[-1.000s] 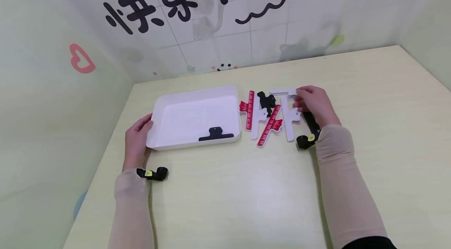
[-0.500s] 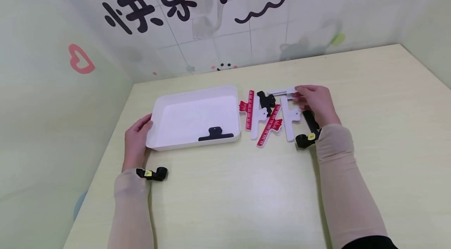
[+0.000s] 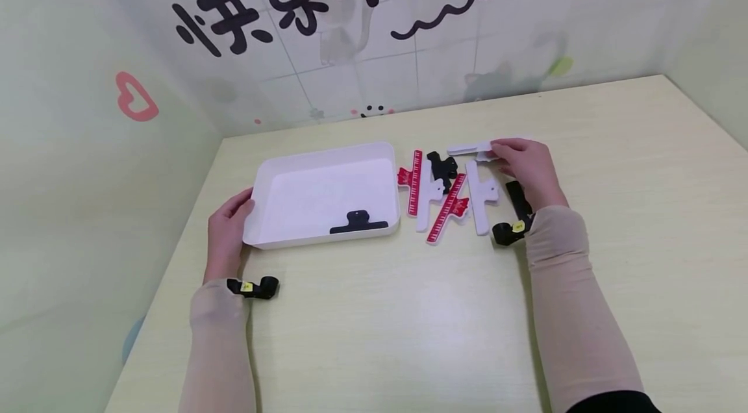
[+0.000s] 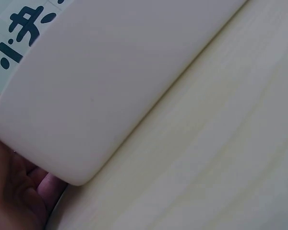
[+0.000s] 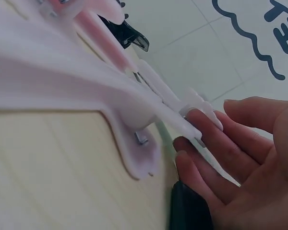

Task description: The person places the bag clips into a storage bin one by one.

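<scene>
My left hand (image 3: 224,234) grips the left end of a shallow white tray (image 3: 321,244); in the left wrist view its fingers (image 4: 50,189) are partly hidden by the tray corner. One black clip (image 3: 358,221) lies inside, near the front wall. Right of the tray, my right hand (image 3: 528,169) pinches the right part of a white bar-shaped clip (image 3: 463,149) at the back of a group of clips. Nearest this hand on the table is another white clip (image 3: 476,199), which fills the foreground of the right wrist view.
Between tray and right hand lie a red-and-white clip (image 3: 415,182), a second one (image 3: 447,208) set aslant, a white clip (image 3: 424,205) and black clips (image 3: 442,166). A printed wall cloth (image 3: 362,75) hangs behind the pale wooden table (image 3: 374,322).
The white clip in my right hand tilted, then shifted slightly up and right with the hand. My left hand, the tray and the other clips stayed in place.
</scene>
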Action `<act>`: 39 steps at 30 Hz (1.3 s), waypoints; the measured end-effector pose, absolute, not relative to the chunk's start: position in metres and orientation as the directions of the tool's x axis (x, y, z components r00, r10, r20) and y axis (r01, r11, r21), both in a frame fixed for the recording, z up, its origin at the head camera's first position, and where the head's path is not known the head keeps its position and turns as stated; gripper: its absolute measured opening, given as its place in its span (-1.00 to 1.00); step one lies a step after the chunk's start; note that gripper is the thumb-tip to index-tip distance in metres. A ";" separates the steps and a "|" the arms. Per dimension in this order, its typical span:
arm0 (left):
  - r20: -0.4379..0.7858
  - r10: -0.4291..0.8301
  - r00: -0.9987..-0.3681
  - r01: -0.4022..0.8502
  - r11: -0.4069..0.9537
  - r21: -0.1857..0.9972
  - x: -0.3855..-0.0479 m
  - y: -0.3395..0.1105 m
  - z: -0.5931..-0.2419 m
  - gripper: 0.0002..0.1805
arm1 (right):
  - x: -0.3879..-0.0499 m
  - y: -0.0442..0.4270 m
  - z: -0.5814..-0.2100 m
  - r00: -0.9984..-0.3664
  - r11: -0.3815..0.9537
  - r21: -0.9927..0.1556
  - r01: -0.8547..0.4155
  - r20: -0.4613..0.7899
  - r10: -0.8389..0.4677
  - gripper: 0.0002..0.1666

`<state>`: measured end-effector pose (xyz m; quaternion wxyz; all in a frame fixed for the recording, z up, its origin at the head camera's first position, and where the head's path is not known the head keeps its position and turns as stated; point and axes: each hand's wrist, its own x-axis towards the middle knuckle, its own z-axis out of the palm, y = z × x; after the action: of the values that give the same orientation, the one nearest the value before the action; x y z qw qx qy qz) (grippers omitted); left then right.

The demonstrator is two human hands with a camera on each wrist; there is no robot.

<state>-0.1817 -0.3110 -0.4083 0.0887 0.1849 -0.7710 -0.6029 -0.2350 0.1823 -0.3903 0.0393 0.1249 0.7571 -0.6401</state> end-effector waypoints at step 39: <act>-0.082 -0.395 -0.915 -0.192 0.248 0.949 -0.181 -0.312 -0.410 -0.55 | -0.231 0.125 -0.371 -0.993 0.024 -1.000 0.005 -0.002 0.116 -0.64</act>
<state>-0.1809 -0.3118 -0.4100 0.0870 0.1869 -0.7852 -0.5839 -0.2315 0.1254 -0.3705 -0.0400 0.0422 0.7144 -0.6973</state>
